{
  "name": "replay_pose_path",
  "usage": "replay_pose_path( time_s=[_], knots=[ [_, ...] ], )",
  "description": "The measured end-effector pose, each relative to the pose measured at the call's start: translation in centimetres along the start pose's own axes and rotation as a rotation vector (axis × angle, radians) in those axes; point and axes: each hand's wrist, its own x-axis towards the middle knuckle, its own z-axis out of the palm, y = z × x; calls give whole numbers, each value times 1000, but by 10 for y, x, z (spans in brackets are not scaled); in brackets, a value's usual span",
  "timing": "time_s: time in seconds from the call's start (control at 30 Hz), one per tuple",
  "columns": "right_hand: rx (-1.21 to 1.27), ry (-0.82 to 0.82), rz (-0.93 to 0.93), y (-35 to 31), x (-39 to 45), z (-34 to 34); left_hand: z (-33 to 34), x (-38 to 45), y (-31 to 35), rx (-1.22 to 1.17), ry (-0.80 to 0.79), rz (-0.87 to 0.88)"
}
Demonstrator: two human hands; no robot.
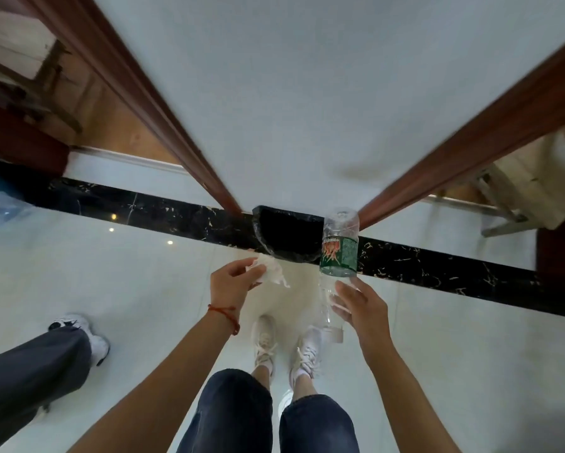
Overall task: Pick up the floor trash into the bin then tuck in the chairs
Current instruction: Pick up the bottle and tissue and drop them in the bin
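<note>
Left hand [230,286] pinching a crumpled white paper tissue [273,271] between thumb and fingertips, red string bracelet [225,317] at the wrist. Right hand [361,305] gripping a clear empty plastic bottle with a green label [339,253] by its lower, cap-end half, label end pointing away. Just beyond both hands, between them, a black-lined round trash bin [286,235], open, against the white wall. Down below the hands, pale glossy floor tiles [144,289].

A black marble strip [163,207] crosses the glossy floor [78,273].
</note>
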Motion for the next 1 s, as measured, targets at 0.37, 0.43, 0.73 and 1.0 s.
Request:
replay_pose_path(
  time_s=[0.37, 0.43, 0.73, 1.0],
  knots=[
    [58, 157, 43, 67, 80, -24, 33, 94, -64, 24, 34, -72],
    [64, 163, 49, 76, 88, -26, 39, 110, -72, 7, 62, -107],
    [58, 179, 60, 92, 111, -28, 68, 153, -79, -21, 72, -135],
    [102, 206, 90, 91, 119, -27, 60, 153, -77, -111, 14, -176]
  ],
)
